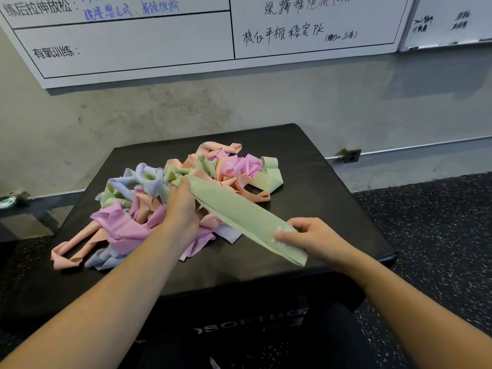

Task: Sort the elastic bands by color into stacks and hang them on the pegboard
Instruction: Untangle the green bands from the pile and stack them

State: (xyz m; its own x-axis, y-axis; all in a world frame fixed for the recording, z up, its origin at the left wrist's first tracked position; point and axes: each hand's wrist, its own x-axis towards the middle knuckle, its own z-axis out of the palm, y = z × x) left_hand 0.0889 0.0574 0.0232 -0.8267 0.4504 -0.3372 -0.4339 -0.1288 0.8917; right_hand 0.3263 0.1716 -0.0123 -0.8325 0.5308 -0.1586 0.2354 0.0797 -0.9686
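Both hands hold one flat pale-green elastic band [239,211] stretched between them above the black padded bench [332,182]. Left hand [182,206] grips its far end, fingers curled round it; beyond and left of this hand lies the tangled heap of pink, peach, lilac and green bands [149,198]. Right hand [316,239] pinches the near end.

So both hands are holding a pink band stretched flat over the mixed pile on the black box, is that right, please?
Not quite: the band is green, not pink. The head view shows the left hand gripping its far end and the right hand pinching its near end, stretched flat over the mixed pile on the black box.
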